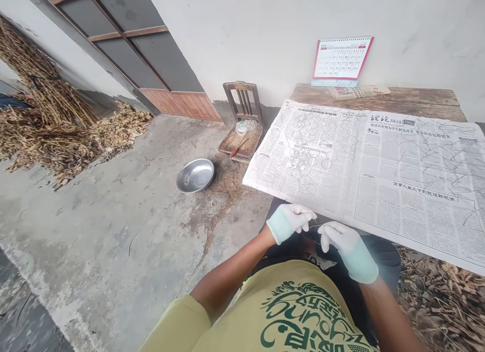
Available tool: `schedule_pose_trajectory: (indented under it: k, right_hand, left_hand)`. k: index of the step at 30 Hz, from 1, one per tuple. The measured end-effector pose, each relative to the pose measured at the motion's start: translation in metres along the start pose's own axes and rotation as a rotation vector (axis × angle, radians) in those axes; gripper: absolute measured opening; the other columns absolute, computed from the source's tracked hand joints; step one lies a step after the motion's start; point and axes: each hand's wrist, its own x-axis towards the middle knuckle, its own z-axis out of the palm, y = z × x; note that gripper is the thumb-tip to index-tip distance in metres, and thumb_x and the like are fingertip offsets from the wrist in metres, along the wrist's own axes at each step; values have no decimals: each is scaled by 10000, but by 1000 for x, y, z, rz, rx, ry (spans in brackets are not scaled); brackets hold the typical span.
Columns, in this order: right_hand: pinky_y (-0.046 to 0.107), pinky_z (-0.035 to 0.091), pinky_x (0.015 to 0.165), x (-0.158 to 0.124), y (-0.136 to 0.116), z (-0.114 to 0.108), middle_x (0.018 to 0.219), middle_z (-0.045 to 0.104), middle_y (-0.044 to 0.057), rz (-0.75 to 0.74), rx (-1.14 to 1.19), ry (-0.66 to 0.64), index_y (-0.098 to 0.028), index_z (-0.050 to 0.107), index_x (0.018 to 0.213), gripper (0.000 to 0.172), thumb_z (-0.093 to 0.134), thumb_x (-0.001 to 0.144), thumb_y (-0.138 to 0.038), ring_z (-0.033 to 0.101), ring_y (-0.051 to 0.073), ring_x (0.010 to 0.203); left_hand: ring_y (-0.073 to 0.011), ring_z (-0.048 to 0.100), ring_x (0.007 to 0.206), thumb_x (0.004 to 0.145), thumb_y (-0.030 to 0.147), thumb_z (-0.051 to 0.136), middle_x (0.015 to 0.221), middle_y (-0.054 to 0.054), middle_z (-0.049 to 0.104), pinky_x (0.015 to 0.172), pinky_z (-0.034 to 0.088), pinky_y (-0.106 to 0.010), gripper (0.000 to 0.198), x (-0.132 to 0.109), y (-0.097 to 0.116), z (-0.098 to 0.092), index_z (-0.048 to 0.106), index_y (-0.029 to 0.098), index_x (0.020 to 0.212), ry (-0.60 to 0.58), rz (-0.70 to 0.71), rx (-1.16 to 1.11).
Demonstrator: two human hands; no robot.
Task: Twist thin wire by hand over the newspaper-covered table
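Observation:
My left hand (293, 219), in a white glove with a pale green cuff, pinches one part of a thin wire (315, 225). Close beside it, my right hand (338, 237) wears a matching glove and pinches the same wire or another end of it; I cannot tell which. Both hands are above my lap, just off the near edge of the table. On the newspaper (337, 190) lie several wire rings (303, 140) at the left, overlapping one another. Loose bent wires (435, 150) are spread over the paper's right part.
A desk calendar (341, 59) stands at the back of the wooden table (424, 102). Left of it, a small wooden chair (242, 124) holds a clear bag and a red-handled tool (235, 152). A metal basin (196, 175) rests on the concrete floor. Dried stalks (56, 99) lean at far left.

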Motion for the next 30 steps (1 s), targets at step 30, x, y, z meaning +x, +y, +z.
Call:
schedule_pose_trajectory:
  k: [30]
  right_hand:
    - [410, 535, 820, -1, -1, 2, 673, 697, 49, -6, -35, -24, -255, 664, 761, 353, 517, 993, -476, 646, 245, 725]
  left_hand:
    - [-77, 521, 512, 937, 238, 652, 633, 13, 680, 529, 416, -203, 205, -3, -3, -3, 828, 149, 994, -13, 26, 11]
